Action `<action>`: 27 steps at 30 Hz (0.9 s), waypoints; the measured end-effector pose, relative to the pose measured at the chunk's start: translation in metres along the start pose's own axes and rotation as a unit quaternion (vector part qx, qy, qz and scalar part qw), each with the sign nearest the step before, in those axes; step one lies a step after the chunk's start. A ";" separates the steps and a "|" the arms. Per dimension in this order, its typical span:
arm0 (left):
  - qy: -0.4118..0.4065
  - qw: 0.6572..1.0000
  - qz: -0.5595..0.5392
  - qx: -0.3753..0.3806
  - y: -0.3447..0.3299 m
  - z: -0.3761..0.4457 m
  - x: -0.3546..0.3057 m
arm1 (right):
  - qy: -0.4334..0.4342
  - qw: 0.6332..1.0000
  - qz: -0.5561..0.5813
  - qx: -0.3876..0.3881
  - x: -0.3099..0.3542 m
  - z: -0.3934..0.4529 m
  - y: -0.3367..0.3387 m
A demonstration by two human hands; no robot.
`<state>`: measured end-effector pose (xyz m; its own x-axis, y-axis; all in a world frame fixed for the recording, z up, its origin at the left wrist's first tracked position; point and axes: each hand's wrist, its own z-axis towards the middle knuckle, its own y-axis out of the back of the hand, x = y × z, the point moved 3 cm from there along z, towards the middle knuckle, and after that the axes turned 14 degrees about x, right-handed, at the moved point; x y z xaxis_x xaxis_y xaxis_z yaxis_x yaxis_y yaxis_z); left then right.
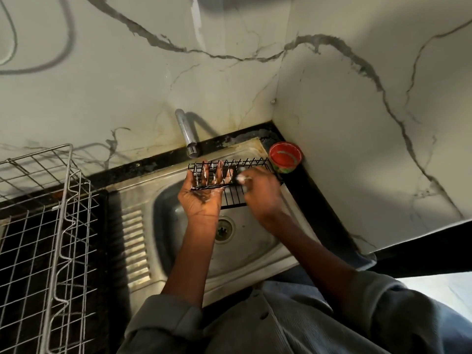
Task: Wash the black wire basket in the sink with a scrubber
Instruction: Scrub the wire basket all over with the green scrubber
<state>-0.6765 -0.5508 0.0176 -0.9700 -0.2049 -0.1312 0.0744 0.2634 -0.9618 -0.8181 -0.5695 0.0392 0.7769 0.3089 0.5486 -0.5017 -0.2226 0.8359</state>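
At the far left, a large silver wire rack (48, 226) stands on the dark counter beside the sink. Next to it comes the stainless steel sink (138, 241), with a ribbed draining area on its left part and a round drain (224, 229) in the bottom of the bowl. A short chrome tap (186, 134) comes out of the white marble-patterned wall (102, 85) and points down over the back of the bowl.

The left hand (200, 195) is held above the bowl with the palm up and the fingers straight and spread. The small black wire basket (229, 180) lies on these fingers and palm, so the hand carries it from below, above the back part of the sink, just under the tap. White foam is on the fingers and on some wires.

The right hand (260, 192) is at the right part of the basket, its fingers curled around a small foamy scrubber (242, 178) that touches the wires; the hand is blurred.

At the right, a red round container (285, 156) stands in the counter corner, near the basket.
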 end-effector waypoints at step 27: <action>0.018 0.996 0.070 -0.049 -0.003 -0.004 -0.005 | 0.019 0.976 0.216 -0.019 -0.002 0.008 0.028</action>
<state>-0.6724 -0.5463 0.0220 -0.9595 -0.1272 -0.2513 0.1875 0.3774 -0.9068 -0.8308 -0.5836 0.0614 0.4750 0.2270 0.8502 -0.7941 -0.3057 0.5253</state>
